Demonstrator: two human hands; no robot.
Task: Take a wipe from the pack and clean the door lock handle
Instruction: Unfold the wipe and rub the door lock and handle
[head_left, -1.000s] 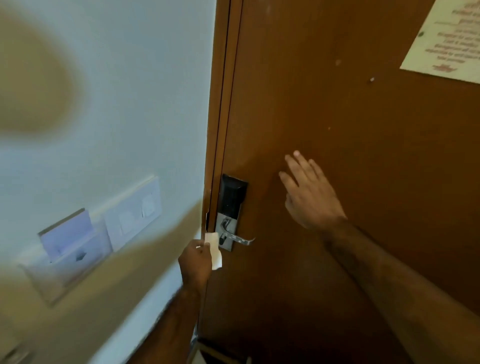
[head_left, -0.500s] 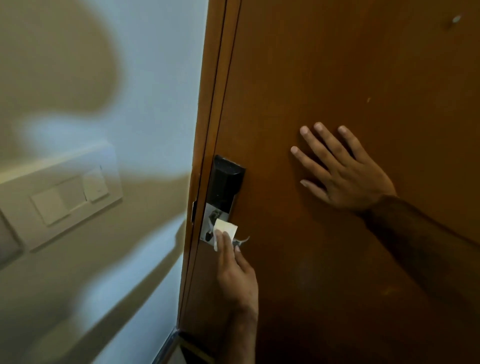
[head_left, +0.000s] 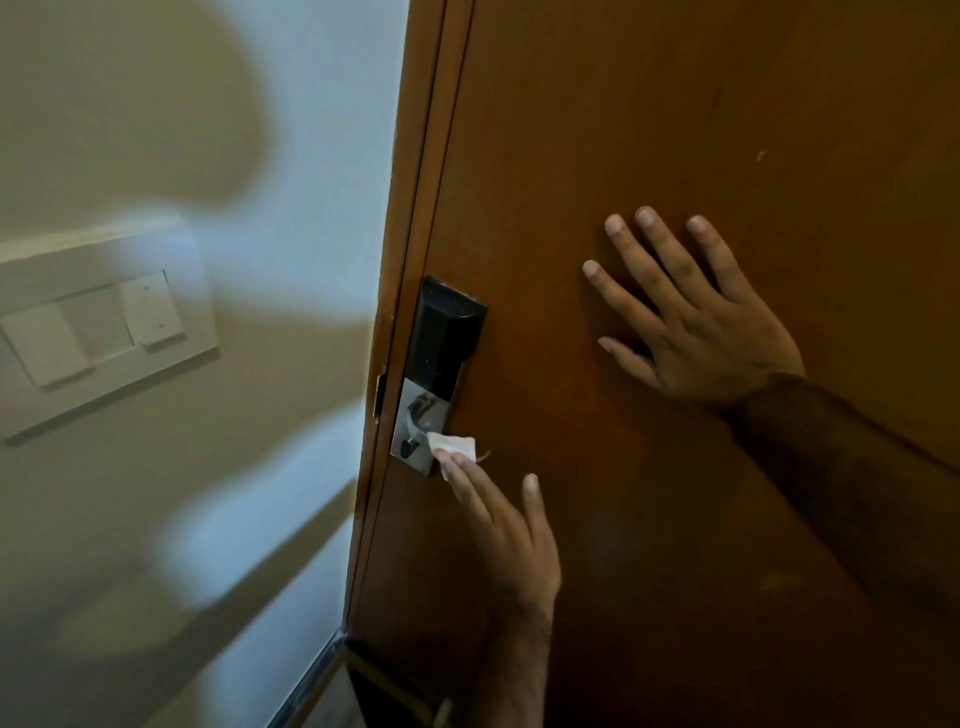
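A brown wooden door (head_left: 649, 130) carries an electronic lock (head_left: 447, 338) with a black top and a silver plate below. The silver lever handle (head_left: 418, 415) sticks out from that plate, mostly covered by a small white wipe (head_left: 454, 445). My left hand (head_left: 498, 525) presses the wipe onto the handle with its fingertips. My right hand (head_left: 691, 322) lies flat on the door to the right of the lock, fingers spread, holding nothing. The wipe pack is not in view.
A white switch panel (head_left: 104, 327) is mounted on the pale wall left of the door frame (head_left: 410, 260). Shadows fall across the wall. At the bottom edge lies a dark object (head_left: 384, 696) by the door's foot.
My left hand rose from beside the door frame to the handle and laid the wipe over the lever. My right hand settled flat on the door. The view moved closer.
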